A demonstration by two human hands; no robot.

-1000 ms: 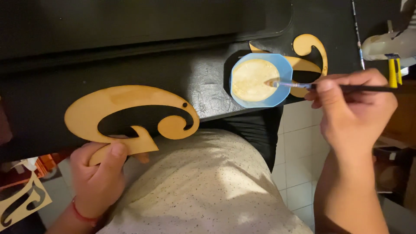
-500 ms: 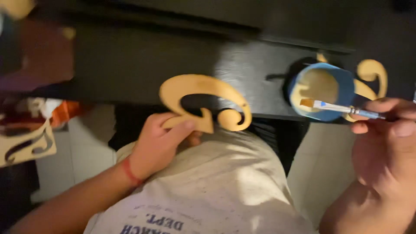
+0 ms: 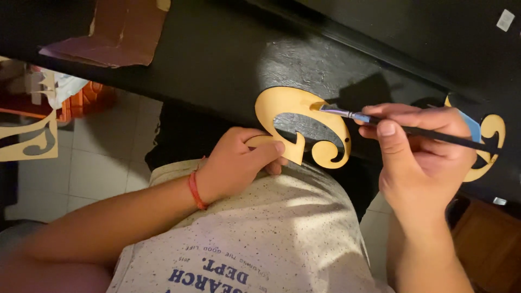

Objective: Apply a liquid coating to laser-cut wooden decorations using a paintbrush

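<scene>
Pale wood: scroll-shaped cutout (image 3: 304, 127) lies partly on the edge of the black table (image 3: 217, 59), lower end overhanging the lap. Left hand (image 3: 239, 163) pinches that lower stem, fingers closed on it. Right hand (image 3: 423, 157) grips a paintbrush (image 3: 401, 127), bristle tip touching the cutout's upper curve. A second scroll cutout (image 3: 488, 146) shows behind the right hand. Red wristband (image 3: 195, 190) on left wrist. Brown cardboard piece (image 3: 119, 30) lies at top left on the table.

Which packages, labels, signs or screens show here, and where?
Torn brown cardboard piece: top left on the black table, flat, ragged edges.
Small pale tag: top right corner, squarish, whitish.
Blue lettering on shirt: bottom centre, on speckled white cloth.
No screens or signs.
</scene>
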